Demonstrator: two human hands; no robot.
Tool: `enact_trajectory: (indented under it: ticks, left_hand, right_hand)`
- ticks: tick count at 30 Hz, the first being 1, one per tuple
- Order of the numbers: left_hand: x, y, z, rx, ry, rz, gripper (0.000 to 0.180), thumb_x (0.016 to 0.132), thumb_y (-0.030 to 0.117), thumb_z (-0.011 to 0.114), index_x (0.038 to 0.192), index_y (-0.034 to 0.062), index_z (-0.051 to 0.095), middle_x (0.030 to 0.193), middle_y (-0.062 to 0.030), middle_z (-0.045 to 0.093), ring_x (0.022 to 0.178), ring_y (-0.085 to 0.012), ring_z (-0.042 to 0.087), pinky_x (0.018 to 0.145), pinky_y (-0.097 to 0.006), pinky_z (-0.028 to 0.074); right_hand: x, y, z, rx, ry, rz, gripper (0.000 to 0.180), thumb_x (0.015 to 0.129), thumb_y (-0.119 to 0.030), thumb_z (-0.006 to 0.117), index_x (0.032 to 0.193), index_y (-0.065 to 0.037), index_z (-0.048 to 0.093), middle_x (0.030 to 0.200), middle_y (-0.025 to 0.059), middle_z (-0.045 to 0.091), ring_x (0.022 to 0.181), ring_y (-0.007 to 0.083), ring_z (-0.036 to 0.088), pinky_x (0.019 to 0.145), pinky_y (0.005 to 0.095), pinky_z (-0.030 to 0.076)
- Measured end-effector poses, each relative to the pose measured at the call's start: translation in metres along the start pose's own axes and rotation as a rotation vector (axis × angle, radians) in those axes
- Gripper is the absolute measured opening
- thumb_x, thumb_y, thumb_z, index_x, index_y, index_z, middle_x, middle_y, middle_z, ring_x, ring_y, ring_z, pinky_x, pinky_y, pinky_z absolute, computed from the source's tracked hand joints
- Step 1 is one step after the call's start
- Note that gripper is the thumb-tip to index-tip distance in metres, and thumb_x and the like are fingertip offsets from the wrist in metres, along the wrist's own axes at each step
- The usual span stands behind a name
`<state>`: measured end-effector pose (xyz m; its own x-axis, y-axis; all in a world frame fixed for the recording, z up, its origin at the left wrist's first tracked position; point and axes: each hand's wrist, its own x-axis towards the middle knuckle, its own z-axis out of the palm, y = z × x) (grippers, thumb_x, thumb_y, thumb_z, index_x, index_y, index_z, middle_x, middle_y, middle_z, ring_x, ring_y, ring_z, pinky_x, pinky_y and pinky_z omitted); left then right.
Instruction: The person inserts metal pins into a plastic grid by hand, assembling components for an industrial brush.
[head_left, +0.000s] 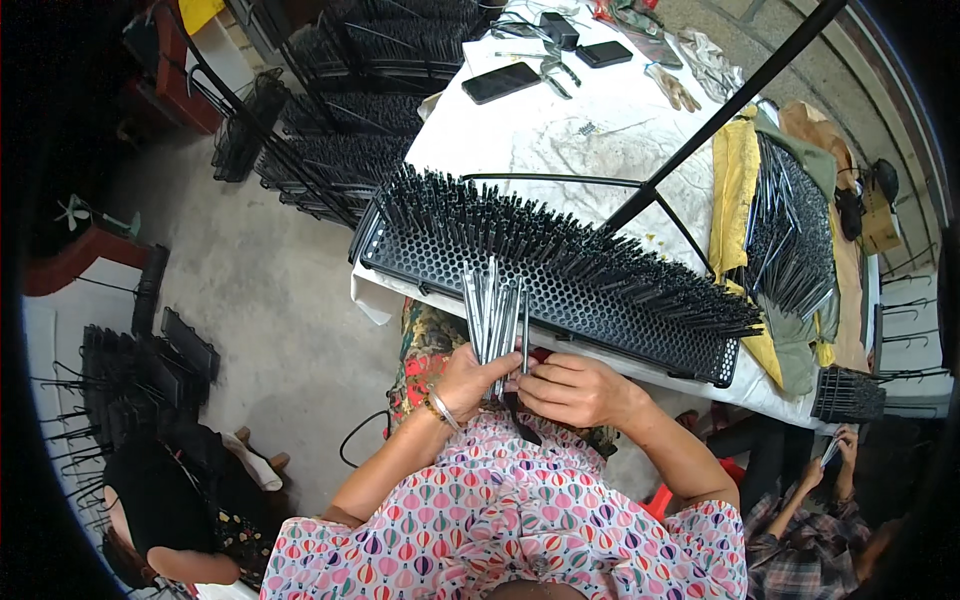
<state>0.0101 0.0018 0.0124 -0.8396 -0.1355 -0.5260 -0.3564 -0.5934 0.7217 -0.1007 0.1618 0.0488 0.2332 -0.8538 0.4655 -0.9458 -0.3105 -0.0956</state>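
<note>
My left hand (466, 384) is closed round a bundle of thin silvery metal rods (484, 315), which fan out upward from the fingers. Close beside it, my right hand (578, 388) has its fingertips pinched on a single darker rod (525, 330) held upright. Just beyond both hands lies a long black perforated rack (560, 308), tilted down to the right. Dense rows of black-tipped rods (500, 225) stand in the holes of its far side, while the near rows of holes show bare. What my lower fingers touch is partly hidden.
A slanting black metal bar (720, 120) crosses above the white-covered table (590, 150). Phones (500, 83) and gloves (672, 88) lie at its far end. At right, a yellow-edged sack (790, 230) holds loose rods. Loaded racks (350, 140) stand far left; other people sit on both sides.
</note>
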Motion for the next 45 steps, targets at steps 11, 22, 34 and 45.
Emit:
enact_trajectory:
  ticks: [11,22,34,45]
  left_hand:
    - [0.004,-0.001,-0.009,0.034,-0.017,0.020,0.017,0.086,0.002,0.057,0.102,-0.0018,0.062,0.095,-0.0093,0.066,0.083,-0.0147,0.063,0.073,-0.027,0.052]
    - [0.006,-0.001,-0.004,-0.095,-0.041,-0.021,0.024,0.089,0.007,0.055,0.111,-0.0019,0.059,0.096,-0.0081,0.064,0.082,-0.0140,0.062,0.071,-0.026,0.052]
    - [0.008,-0.004,-0.003,-0.176,-0.094,-0.095,0.022,0.088,0.007,0.057,0.109,-0.0008,0.060,0.099,-0.0080,0.064,0.084,-0.0150,0.062,0.070,-0.027,0.053]
    - [0.014,0.001,0.002,-0.147,-0.138,-0.116,0.023,0.092,0.011,0.051,0.109,-0.0047,0.056,0.102,-0.0157,0.063,0.090,-0.0224,0.064,0.072,-0.032,0.056]
  right_hand:
    - [0.001,0.000,0.009,0.007,-0.050,0.059,0.025,0.073,-0.011,0.057,0.097,-0.005,0.064,0.100,0.0063,0.062,0.086,0.0170,0.059,0.078,0.0307,0.049]
    - [-0.006,-0.002,0.010,0.060,0.077,0.227,0.031,0.069,-0.010,0.065,0.100,-0.005,0.064,0.105,0.0113,0.060,0.079,0.0209,0.060,0.066,0.0306,0.048]
    - [-0.011,-0.014,0.013,0.072,0.218,0.408,0.031,0.067,-0.013,0.077,0.095,-0.005,0.065,0.103,0.0089,0.061,0.074,0.0204,0.060,0.060,0.0302,0.046]
    - [-0.021,-0.025,0.017,0.060,0.324,0.482,0.028,0.067,-0.008,0.074,0.093,-0.003,0.065,0.103,0.0104,0.061,0.072,0.0226,0.061,0.061,0.0313,0.048]
